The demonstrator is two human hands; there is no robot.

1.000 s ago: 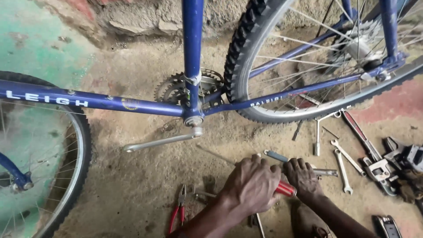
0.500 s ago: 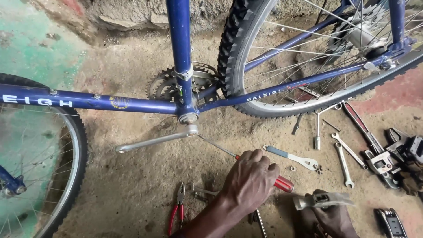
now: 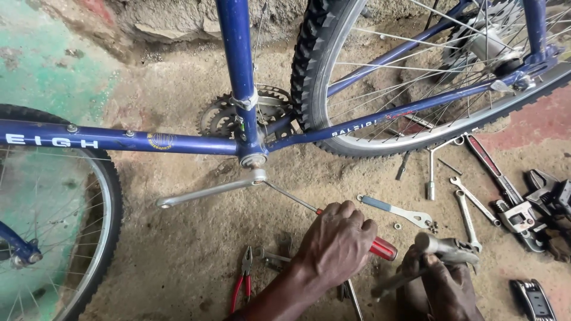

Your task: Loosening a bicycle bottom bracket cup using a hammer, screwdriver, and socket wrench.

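One blue bicycle frame (image 3: 178,141) stands upside down on the dirt floor, with two wheels in view: the rear wheel (image 3: 416,77) at upper right and the front wheel (image 3: 89,226) at left. One silver crank arm (image 3: 208,190) points left from the bottom bracket. One red pipe wrench (image 3: 505,190) lies to the right, near two open-end spanners (image 3: 470,208) and one blue-handled spanner (image 3: 395,211). One pair of red-handled pliers (image 3: 244,279) lies by the wrist. The left hand (image 3: 336,244) is closed around one red-handled screwdriver (image 3: 383,248), whose shaft tip touches the crank's hub. The right hand (image 3: 443,285) grips one metal hammer (image 3: 449,246), its head raised just beside the screwdriver's handle end.
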